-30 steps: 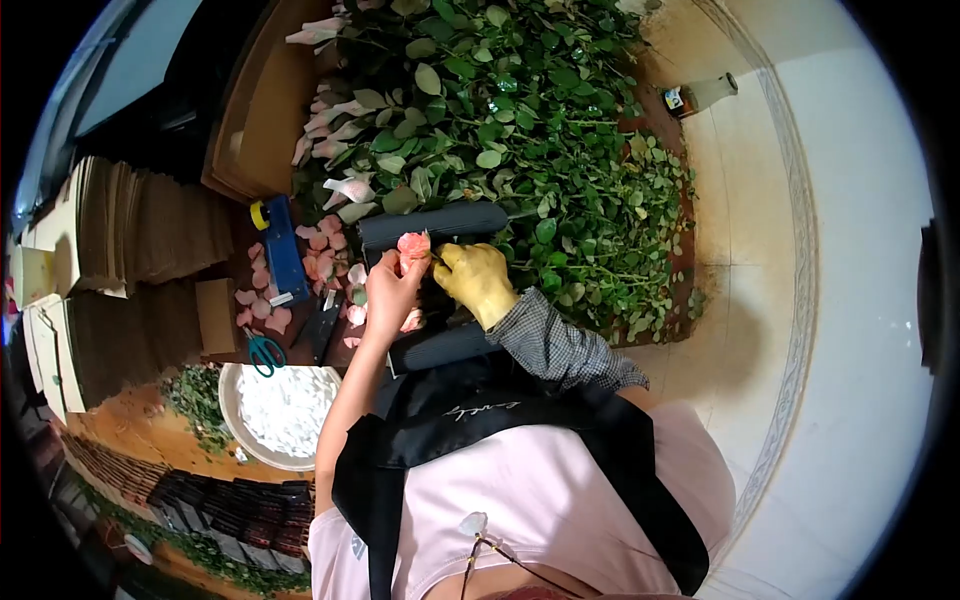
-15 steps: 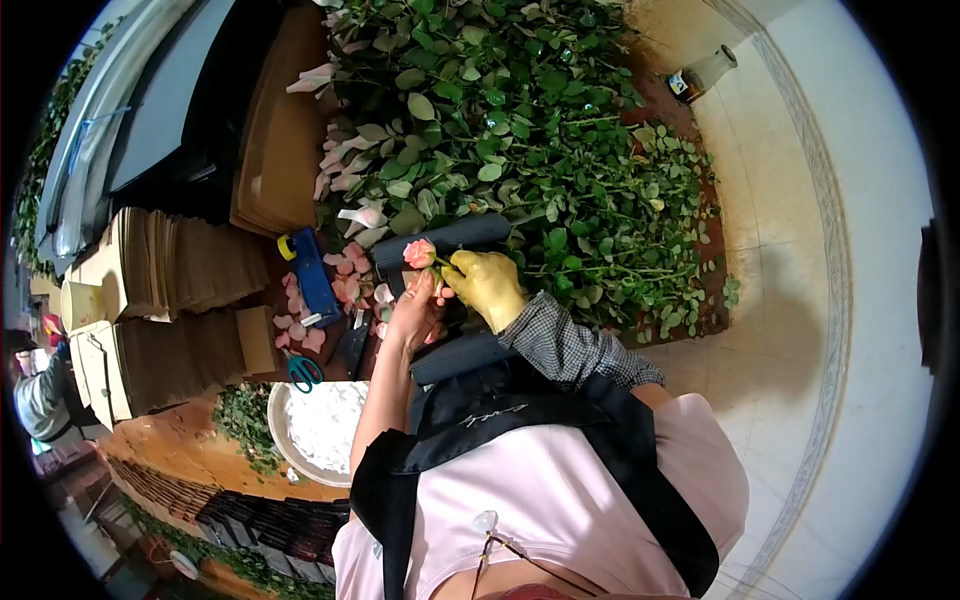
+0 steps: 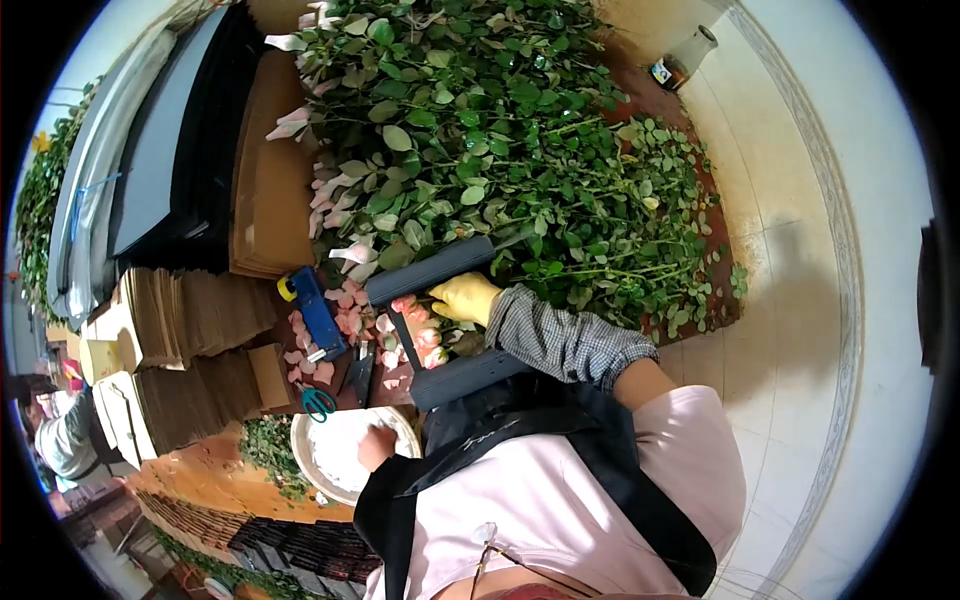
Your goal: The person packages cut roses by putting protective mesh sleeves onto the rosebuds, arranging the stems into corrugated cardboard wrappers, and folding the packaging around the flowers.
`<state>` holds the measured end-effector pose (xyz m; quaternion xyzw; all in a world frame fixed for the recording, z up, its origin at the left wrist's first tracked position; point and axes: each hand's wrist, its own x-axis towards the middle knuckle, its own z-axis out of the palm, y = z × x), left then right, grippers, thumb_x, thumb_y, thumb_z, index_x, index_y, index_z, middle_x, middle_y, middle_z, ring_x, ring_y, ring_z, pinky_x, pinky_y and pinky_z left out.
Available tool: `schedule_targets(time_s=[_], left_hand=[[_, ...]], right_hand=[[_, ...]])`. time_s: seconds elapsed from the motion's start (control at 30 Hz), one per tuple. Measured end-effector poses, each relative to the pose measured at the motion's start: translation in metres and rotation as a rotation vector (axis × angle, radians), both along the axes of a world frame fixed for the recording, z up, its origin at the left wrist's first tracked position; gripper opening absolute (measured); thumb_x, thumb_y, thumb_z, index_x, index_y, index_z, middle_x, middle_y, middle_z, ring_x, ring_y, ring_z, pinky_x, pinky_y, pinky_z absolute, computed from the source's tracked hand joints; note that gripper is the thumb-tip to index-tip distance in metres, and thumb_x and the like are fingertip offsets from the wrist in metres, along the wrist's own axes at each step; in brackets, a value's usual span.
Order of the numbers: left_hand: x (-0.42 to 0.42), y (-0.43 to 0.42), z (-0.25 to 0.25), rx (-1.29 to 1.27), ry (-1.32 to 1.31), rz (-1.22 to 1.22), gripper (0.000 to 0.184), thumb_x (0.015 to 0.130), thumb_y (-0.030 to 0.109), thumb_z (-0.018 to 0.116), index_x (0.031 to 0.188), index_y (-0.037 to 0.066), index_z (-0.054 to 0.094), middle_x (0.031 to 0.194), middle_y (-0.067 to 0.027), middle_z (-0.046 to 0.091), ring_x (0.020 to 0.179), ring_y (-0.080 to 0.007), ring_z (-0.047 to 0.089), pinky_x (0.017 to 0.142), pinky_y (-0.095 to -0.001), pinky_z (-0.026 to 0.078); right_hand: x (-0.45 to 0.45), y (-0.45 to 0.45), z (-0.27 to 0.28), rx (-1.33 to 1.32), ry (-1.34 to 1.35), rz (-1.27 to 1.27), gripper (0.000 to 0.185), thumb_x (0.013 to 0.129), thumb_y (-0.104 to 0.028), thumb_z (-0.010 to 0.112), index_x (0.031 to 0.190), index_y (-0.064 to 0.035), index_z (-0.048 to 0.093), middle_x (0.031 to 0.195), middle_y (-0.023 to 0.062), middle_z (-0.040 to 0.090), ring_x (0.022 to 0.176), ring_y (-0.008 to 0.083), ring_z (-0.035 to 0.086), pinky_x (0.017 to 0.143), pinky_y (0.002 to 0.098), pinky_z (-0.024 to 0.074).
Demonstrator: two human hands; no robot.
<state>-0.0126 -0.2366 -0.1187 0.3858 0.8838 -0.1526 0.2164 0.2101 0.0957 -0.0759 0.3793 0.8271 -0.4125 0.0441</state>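
My right hand (image 3: 466, 298), in a yellow glove, is closed with its fingertips beside a pink rose (image 3: 404, 303); its grip on the stem is largely hidden. More roses (image 3: 432, 356) lie below it, between two dark padded bars (image 3: 432, 270) of a frame. My bare left hand (image 3: 377, 447) is down at a round white basin (image 3: 301, 462) filled with white pieces (image 3: 334, 440), which I cannot make out exactly. Its fingers are blurred and partly hidden. Loose pink petals (image 3: 350, 318) lie left of the frame.
Long leafy rose stems (image 3: 500, 150) cover the table's far side. Left of the petals sit a blue tape dispenser (image 3: 318, 310), teal scissors (image 3: 318, 402) and stacked cardboard (image 3: 200, 310). A bottle (image 3: 685, 58) stands at the upper right. Another person (image 3: 65, 440) is at the far left.
My left hand has left the rose and moved down to the white basin. My right hand has lowered the rose beside the others between the padded bars. The view has shifted slightly.
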Motion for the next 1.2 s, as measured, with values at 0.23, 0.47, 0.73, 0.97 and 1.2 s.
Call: schedule_targets(time_s=[0.23, 0.47, 0.73, 0.97, 1.2], left_hand=[[0.025, -0.100, -0.101, -0.306, -0.489, 0.257, 0.028, 0.092, 0.031, 0.054, 0.101, 0.006, 0.063, 0.082, -0.0147, 0.068, 0.073, -0.0294, 0.067, 0.065, -0.0430, 0.053], [0.013, -0.085, -0.117, -0.022, -0.773, 0.510, 0.026, 0.094, 0.023, 0.055, 0.109, 0.003, 0.061, 0.087, -0.0132, 0.068, 0.075, -0.0233, 0.064, 0.066, -0.0378, 0.052], [-0.017, -0.041, -0.095, 0.804, -0.735, 0.619, 0.026, 0.097, 0.018, 0.056, 0.106, -0.006, 0.063, 0.093, -0.0149, 0.070, 0.086, -0.0208, 0.067, 0.072, -0.0319, 0.052], [0.012, 0.028, 0.020, 0.438, -0.308, 0.215, 0.027, 0.090, 0.028, 0.064, 0.099, 0.003, 0.068, 0.095, -0.0222, 0.067, 0.092, -0.0389, 0.066, 0.078, -0.0439, 0.052], [0.013, 0.038, 0.082, 0.253, -0.288, 0.065, 0.040, 0.088, 0.036, 0.066, 0.115, 0.007, 0.062, 0.104, -0.0225, 0.065, 0.095, -0.0412, 0.063, 0.080, -0.0484, 0.051]], right_hand=[[0.054, 0.016, 0.153, -0.567, 0.534, 0.067, 0.049, 0.097, -0.021, 0.060, 0.144, -0.0113, 0.046, 0.113, 0.0065, 0.068, 0.102, 0.0146, 0.062, 0.093, 0.0305, 0.0495], [0.071, 0.143, 0.119, 0.748, 0.157, -0.687, 0.030, 0.093, -0.011, 0.059, 0.122, -0.0073, 0.063, 0.099, 0.0091, 0.072, 0.094, 0.0221, 0.067, 0.080, 0.0337, 0.0541], [0.053, 0.123, 0.112, 0.881, -0.109, -0.423, 0.022, 0.083, -0.011, 0.062, 0.105, -0.0111, 0.066, 0.091, 0.0074, 0.070, 0.095, 0.0253, 0.065, 0.094, 0.0372, 0.0443], [0.096, 0.173, 0.038, 0.792, -0.301, -0.375, 0.016, 0.072, -0.021, 0.070, 0.081, -0.0097, 0.065, 0.083, 0.0110, 0.069, 0.089, 0.0338, 0.066, 0.086, 0.0482, 0.0464], [0.111, 0.181, 0.110, 0.852, 0.002, -0.264, 0.036, 0.074, -0.006, 0.073, 0.109, -0.0093, 0.070, 0.116, 0.0083, 0.069, 0.119, 0.0256, 0.058, 0.108, 0.0453, 0.0382]])
